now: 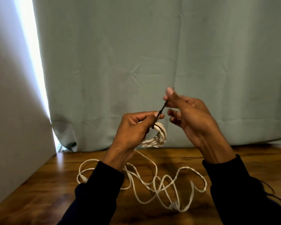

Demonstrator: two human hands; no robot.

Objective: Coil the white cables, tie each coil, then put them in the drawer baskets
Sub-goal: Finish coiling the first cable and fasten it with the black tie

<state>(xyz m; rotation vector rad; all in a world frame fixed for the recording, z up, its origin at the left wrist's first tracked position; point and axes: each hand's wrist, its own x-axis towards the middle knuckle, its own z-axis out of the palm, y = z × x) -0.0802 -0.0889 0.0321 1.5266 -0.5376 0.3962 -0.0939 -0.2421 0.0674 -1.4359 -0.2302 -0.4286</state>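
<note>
Left hand [133, 127] raised above the tabletop [58, 184], fingers curled round the coil [154, 140], thumb and forefinger pinching the lower part of the tie [160, 112]. Coil: white, wound in several turns, held clear of the tabletop, over its far edge, hanging below and just right of the left hand. Tie: thin, dark, looped round the top of the coil, running up and to the right, taut between both hands. Right hand [191, 116] higher and to the right, thumb and forefinger pinching the upper end of the tie, remaining fingers loosely curled and apart from it. Hands near each other, not touching. Loose cable [162, 185]: white, lying in open, crossing loops on the tabletop, below and between the forearms, from left of centre to near the right sleeve [243, 189]; one strand rising from it toward the coil. Connector [83, 179] on the left loop, beside the left sleeve [101, 189]. Both sleeves dark. Tabletop: brown wood grain. Curtain [152, 54]: grey-green, hanging behind the far edge. White panel [15, 111] along the left edge. Drawer baskets: out of view.
</note>
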